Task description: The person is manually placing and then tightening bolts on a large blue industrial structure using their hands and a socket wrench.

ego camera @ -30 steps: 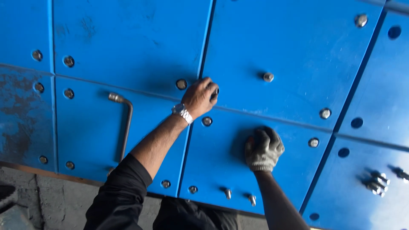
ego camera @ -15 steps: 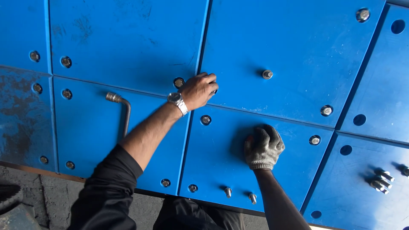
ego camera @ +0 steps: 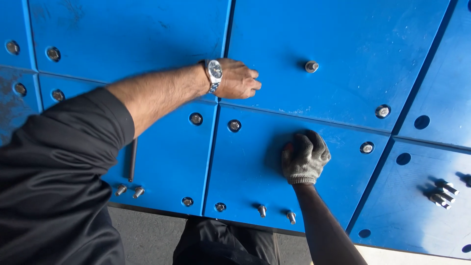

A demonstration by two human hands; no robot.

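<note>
My left hand (ego camera: 238,78), with a silver wristwatch (ego camera: 214,72), reaches across large blue panels (ego camera: 343,39). Its fingers are held together with the tips on the panel just above the seam, and what lies under them is hidden. My right hand (ego camera: 305,158), in a grey knitted glove, rests on the lower panel with its fingers curled under. A protruding silver bolt (ego camera: 311,66) stands a short way right of my left hand. Two sunken bolts (ego camera: 234,125) sit below my left hand.
Threaded studs (ego camera: 262,211) stick out along the panel's lower edge. A bent metal bar (ego camera: 132,159) lies partly under my black sleeve. Loose bolts (ego camera: 441,191) lie at the right beside open holes (ego camera: 403,158). Grey floor (ego camera: 147,230) and dark trousers show below.
The view has moved closer and my left arm and sleeve now fill the left side. My left hand stays by the seam. My right hand has not shifted on the panel.
</note>
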